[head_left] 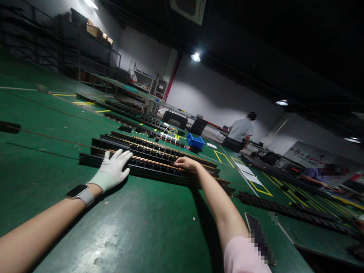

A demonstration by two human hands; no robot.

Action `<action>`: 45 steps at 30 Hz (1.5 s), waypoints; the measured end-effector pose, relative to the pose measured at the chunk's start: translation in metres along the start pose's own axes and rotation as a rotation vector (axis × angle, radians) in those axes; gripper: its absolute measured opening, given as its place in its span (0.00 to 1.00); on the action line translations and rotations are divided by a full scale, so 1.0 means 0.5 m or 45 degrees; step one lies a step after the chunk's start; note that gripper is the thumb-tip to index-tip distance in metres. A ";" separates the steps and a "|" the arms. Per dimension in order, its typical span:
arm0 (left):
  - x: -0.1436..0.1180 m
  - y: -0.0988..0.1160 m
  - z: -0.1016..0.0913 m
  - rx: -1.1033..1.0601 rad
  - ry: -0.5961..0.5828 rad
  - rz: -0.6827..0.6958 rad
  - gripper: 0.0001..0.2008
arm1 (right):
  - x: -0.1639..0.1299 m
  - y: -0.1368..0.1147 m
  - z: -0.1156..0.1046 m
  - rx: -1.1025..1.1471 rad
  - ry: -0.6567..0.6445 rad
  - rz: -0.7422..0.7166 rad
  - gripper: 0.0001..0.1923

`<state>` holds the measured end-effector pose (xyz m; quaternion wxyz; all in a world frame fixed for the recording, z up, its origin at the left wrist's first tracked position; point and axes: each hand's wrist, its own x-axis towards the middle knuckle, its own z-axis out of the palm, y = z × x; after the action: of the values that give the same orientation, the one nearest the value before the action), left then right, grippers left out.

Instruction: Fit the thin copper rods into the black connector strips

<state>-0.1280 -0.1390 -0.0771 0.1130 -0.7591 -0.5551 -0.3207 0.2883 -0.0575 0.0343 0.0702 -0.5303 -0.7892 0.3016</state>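
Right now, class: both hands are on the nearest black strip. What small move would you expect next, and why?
Probably the right hand slides along the copper rod, pressing it down into the black strip. Its fingertips already pinch the rod over the sockets, while the gloved left hand lies flat, steadying the strip's end on the green table.

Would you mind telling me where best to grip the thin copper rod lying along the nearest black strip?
Probably pinch the copper rod from above, mid-length between the left hand and right hand: it is thin, long and lies flat along the black strip, so its ends would likely sag.
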 end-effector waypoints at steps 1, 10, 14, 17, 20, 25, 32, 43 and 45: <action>0.000 -0.001 0.001 0.002 0.000 0.003 0.35 | -0.003 0.000 -0.005 -0.016 0.030 -0.022 0.16; -0.001 0.001 0.001 -0.016 0.007 -0.004 0.35 | -0.054 -0.022 -0.046 -0.198 0.124 -0.126 0.18; 0.000 0.003 -0.002 -0.007 0.001 -0.007 0.36 | -0.068 -0.027 -0.027 -0.183 0.097 -0.165 0.16; 0.000 0.002 -0.001 0.003 0.005 -0.004 0.36 | -0.066 -0.019 -0.009 -0.146 0.129 -0.165 0.16; -0.001 -0.002 0.003 0.007 0.012 0.006 0.35 | -0.059 -0.007 0.003 -0.104 0.153 -0.169 0.17; -0.002 -0.004 0.006 0.009 0.009 0.018 0.35 | -0.052 0.005 0.006 -0.067 0.142 -0.165 0.17; -0.001 -0.002 0.002 -0.002 0.003 0.004 0.35 | -0.045 0.010 0.009 -0.076 0.115 -0.180 0.18; -0.001 -0.001 0.001 0.003 -0.001 0.012 0.36 | -0.049 0.003 0.013 -0.071 0.166 -0.199 0.14; -0.001 -0.001 0.001 0.014 -0.011 0.009 0.36 | -0.051 0.000 0.013 -0.091 0.170 -0.205 0.14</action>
<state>-0.1281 -0.1389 -0.0778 0.1159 -0.7619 -0.5545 -0.3141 0.2962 -0.0825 0.0343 0.1275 -0.4863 -0.8331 0.2306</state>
